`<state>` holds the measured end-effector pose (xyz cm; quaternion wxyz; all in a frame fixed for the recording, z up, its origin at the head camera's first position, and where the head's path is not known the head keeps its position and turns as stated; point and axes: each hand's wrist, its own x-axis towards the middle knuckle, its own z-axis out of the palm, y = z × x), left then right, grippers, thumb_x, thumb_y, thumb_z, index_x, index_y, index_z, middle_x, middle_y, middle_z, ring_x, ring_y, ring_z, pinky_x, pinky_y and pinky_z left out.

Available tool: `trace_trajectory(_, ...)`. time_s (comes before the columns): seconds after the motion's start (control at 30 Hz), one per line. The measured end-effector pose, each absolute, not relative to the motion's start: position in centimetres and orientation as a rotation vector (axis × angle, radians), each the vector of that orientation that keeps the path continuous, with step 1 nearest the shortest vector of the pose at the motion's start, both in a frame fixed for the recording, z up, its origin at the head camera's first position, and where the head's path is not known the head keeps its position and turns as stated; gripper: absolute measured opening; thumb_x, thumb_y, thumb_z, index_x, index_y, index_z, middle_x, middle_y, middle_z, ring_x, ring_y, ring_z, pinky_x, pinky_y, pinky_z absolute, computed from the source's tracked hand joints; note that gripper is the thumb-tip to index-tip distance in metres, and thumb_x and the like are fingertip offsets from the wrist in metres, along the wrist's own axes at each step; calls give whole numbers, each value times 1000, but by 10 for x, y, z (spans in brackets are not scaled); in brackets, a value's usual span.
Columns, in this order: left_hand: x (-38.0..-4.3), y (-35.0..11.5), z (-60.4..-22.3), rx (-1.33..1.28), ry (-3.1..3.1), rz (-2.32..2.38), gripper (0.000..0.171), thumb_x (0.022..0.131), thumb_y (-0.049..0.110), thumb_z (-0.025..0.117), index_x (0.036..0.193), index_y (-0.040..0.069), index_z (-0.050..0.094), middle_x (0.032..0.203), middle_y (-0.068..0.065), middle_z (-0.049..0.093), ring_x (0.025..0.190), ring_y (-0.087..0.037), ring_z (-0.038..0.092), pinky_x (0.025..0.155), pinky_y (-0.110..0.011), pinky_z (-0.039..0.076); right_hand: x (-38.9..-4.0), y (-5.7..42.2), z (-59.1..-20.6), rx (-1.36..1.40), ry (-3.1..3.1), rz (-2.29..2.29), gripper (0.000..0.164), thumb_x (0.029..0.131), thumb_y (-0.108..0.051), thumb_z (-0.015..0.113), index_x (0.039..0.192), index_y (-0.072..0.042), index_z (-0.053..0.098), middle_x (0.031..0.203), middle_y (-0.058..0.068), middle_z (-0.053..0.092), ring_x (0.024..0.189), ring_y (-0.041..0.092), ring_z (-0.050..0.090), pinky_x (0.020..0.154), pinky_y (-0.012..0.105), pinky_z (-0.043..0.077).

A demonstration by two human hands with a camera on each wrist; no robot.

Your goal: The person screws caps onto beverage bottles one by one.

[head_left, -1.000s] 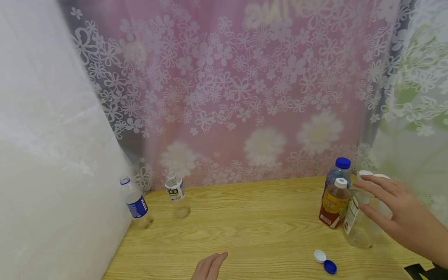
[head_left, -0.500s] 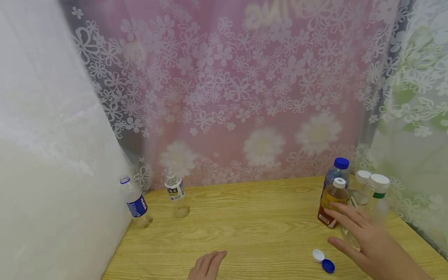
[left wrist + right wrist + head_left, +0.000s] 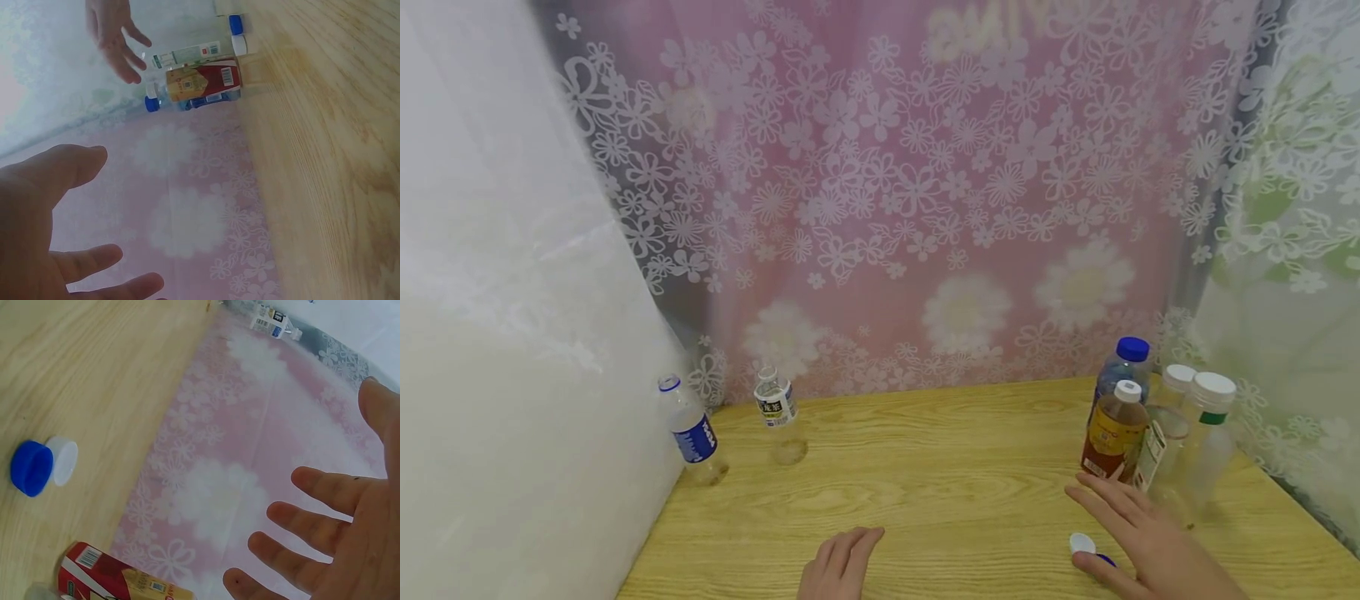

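My right hand (image 3: pixel 1150 537) hovers at the lower right with fingers extended and nothing in its grasp. Its thumb overlaps a blue bottle cap (image 3: pixel 1107 560) in the head view, and a white bottle cap (image 3: pixel 1082 543) lies touching it on the table. Both caps show whole in the right wrist view, the blue cap (image 3: pixel 31 469) leaning on the white one. Just beyond the fingertips stands a bottle with a yellow and red label (image 3: pixel 1108 433). At the bottom middle my left hand (image 3: pixel 835 568) is held with relaxed fingers, also holding nothing; its spread thumb and fingers appear in the left wrist view.
Behind the labelled bottle stand a blue-capped bottle (image 3: pixel 1132 352) and two white-capped clear bottles, one nearer the right edge (image 3: pixel 1212 392). On the far left are two uncapped bottles, one blue-labelled (image 3: pixel 697 442), one white-labelled (image 3: pixel 777 408). Patterned curtain (image 3: pixel 880 208) closes off the back.
My right hand has come down and leftward from beside the clear bottles to over the caps, leaving the white-capped bottles in view. The left hand has barely shifted.
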<state>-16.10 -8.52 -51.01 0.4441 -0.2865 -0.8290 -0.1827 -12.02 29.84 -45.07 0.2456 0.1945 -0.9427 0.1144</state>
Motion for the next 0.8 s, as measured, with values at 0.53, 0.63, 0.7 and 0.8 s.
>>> trace_trajectory(0.53,-168,-97,-475,-589,-2366,-464,71,76,60,79,128,15,64,113,-4,65,97,-23,64,66,-39,52,-121,295,-472,493,-2641,402,60,88,-40,77,142,-25,56,141,3,58,120,27,55,83,58,52)
trace_trajectory(0.63,-177,-101,-464,-483,-2474,-530,71,78,54,81,132,13,60,119,-9,63,103,-29,64,75,-46,55,-121,296,-474,477,-2682,455,58,89,-41,75,142,-22,57,142,6,58,119,34,58,81,59,52)
trace_trajectory(0.7,-184,-105,-458,-397,-2537,-584,73,79,50,81,136,12,57,126,-12,60,109,-32,62,82,-51,54,-122,297,-476,472,-2710,468,58,90,-42,73,142,-22,57,142,7,58,119,37,58,79,59,53)
trace_trajectory(0.8,-196,-110,-451,-277,-2581,-639,79,81,49,80,143,9,50,132,-15,55,116,-34,58,89,-53,53,-123,298,-477,466,-2747,471,60,90,-46,72,141,-20,57,142,8,57,119,38,58,77,58,53)
